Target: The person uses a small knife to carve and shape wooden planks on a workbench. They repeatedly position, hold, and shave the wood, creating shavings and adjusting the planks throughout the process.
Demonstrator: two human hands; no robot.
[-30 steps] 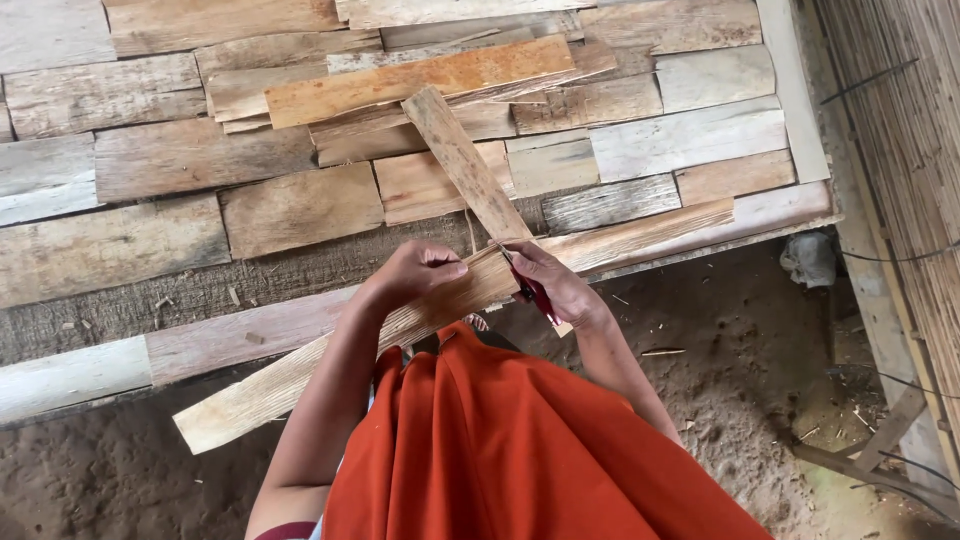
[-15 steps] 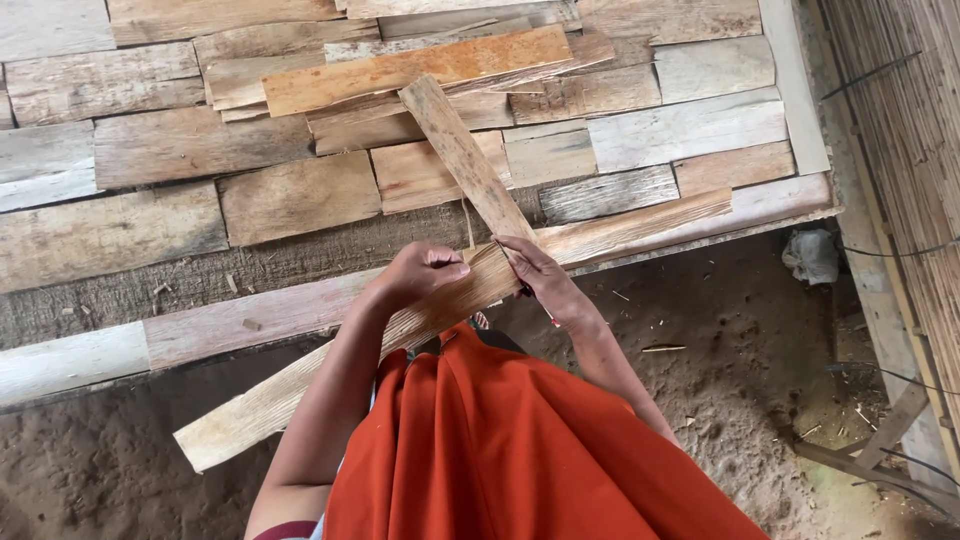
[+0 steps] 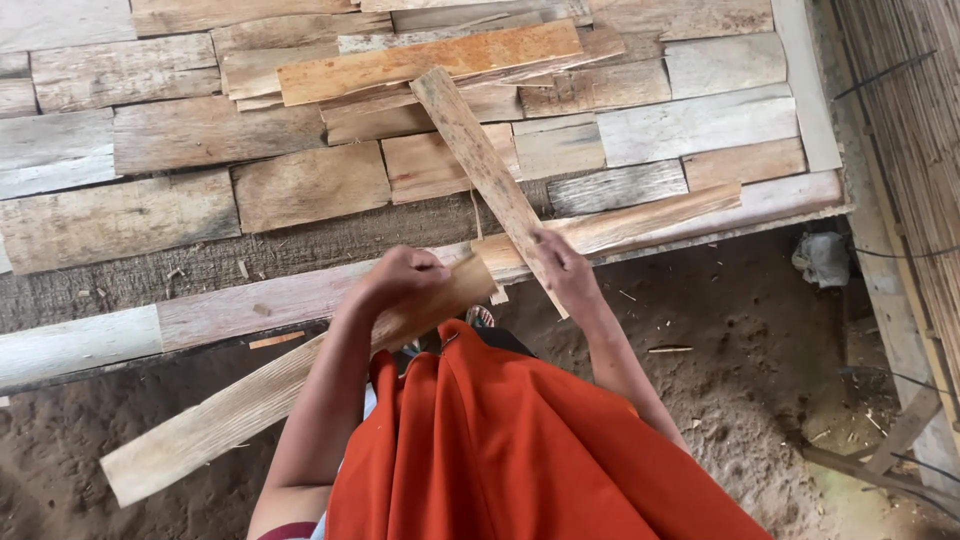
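Wood in hand: the left hand (image 3: 405, 280) is wrapped around a long pale plank (image 3: 270, 395), fingers curled over its upper end; the right hand (image 3: 563, 268) holds a shorter grey-brown board (image 3: 483, 165), fingers closed along its lower end.
Change from 1 s ago: the short board has lifted further up over the stacked planks, its top now crossing the orange-toned board (image 3: 430, 60); the reddish-handled object seen by the right hand then is no longer visible.
Change from 0.5 s ago: both hands remain in almost the same place; the long plank still slants down to the lower left.
Where the boards are: the long plank runs from the left hand down over the sandy ground (image 3: 760, 360); the short board leans up and to the left from the right hand, over the platform of planks (image 3: 150, 215).
Materials and textures: rough, weathered timber, grey, tan and whitish, with splintered edges; the ground is loose brown dirt strewn with wood chips; a reed or bamboo wall (image 3: 910, 150) stands at the right.
Shapes: flat rectangular slats, laid in uneven rows.
Hidden or unclear: an orange cloth (image 3: 520, 450) covers the person's lap and hides what lies below; whether the 2 boards touch between the hands cannot be told; a small pale crumpled object (image 3: 822, 258) by the platform corner is too blurred to identify.
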